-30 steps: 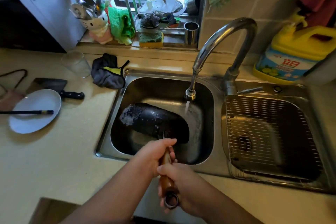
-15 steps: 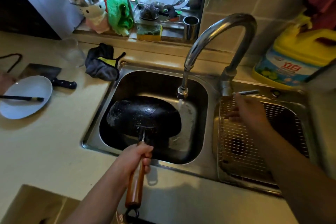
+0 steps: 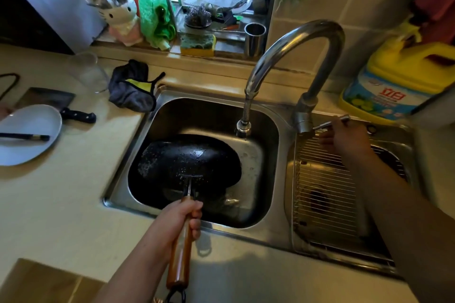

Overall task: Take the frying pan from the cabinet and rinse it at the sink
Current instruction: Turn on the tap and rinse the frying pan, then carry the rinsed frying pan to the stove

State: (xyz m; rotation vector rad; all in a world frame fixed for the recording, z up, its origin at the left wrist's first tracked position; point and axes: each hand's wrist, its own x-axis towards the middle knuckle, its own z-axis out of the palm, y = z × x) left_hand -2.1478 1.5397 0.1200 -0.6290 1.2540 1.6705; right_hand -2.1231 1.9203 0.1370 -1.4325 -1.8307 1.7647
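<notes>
On the head view, my left hand (image 3: 178,220) has its grip clamped on the handle (image 3: 181,251) of the pan (image 3: 189,162), which sits tilted, wet underside up, in the left sink (image 3: 261,170). My right hand (image 3: 344,139) has its fingers curled at the tap lever (image 3: 331,122); I cannot tell if they clasp it.

Wet black pan (image 3: 189,162), wooden handle (image 3: 181,258)
</notes>
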